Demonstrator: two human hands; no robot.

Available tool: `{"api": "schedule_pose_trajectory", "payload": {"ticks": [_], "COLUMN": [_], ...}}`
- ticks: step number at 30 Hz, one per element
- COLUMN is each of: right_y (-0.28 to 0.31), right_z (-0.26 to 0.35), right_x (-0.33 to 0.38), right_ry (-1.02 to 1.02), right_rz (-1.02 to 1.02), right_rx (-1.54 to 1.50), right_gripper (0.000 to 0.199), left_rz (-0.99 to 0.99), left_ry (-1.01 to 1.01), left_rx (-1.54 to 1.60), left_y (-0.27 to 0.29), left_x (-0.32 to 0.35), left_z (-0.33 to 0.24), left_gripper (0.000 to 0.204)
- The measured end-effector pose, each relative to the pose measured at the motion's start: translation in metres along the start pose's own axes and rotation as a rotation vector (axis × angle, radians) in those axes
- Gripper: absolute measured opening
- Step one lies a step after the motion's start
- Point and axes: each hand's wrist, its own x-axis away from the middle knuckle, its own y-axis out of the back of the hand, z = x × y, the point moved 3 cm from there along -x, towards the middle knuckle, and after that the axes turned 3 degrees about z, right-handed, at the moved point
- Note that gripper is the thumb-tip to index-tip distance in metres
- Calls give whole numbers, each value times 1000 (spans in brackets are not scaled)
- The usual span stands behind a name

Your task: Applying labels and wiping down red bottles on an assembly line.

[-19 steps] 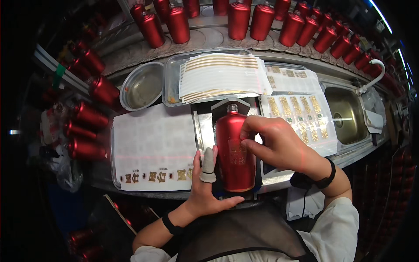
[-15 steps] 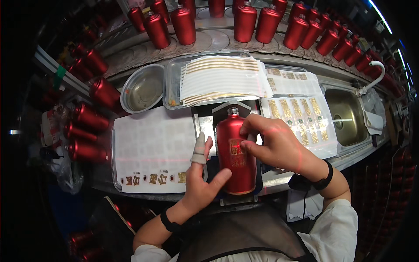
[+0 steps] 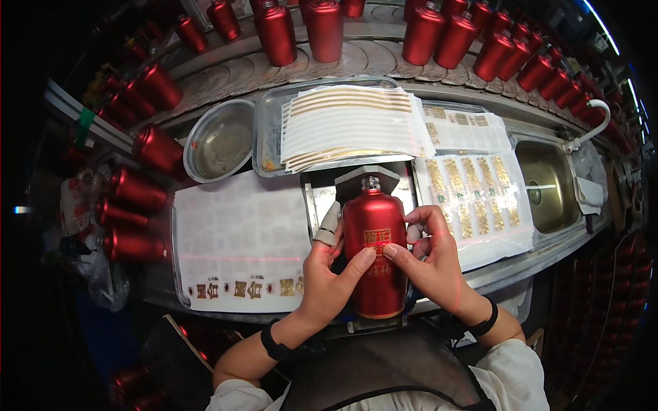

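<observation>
A matte red bottle [image 3: 374, 274] lies in a metal cradle in front of me, neck pointing away, with a small square gold label on its front. My left hand [image 3: 327, 274] holds the bottle's left side, its thumb pressed on the body just under the label; one finger wears a white wrap. My right hand [image 3: 430, 260] grips the right side, thumb meeting the left thumb below the label. Both wrists wear black bands.
A white sheet [image 3: 240, 240] with a row of gold labels lies to the left. A metal tray [image 3: 269, 137] holds gold-striped sheets. A steel bowl [image 3: 219, 140], more label sheets [image 3: 480, 198] and a sink [image 3: 548, 185] surround them. Several red bottles [image 3: 277, 31] line the conveyor.
My left hand has moved up from the bottle's lower left onto its side. My right hand has shifted down so both thumbs press under the gold label now showing on the bottle.
</observation>
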Motion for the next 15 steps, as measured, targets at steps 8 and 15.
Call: {"api": "schedule_pose_trajectory", "payload": {"ticks": [8, 15], "right_y": [-2, -4], "right_z": [-9, -5], "right_x": [3, 5], "right_ry": [1, 4], "right_rz": [-18, -9], "right_rx": [-94, -97], "right_gripper": [50, 55], "left_rz": [38, 55], "left_ry": [-22, -28], "left_rx": [-11, -10], "left_y": [1, 3], "left_x": [0, 1], "left_z": [-2, -1], "left_gripper": [83, 84]}}
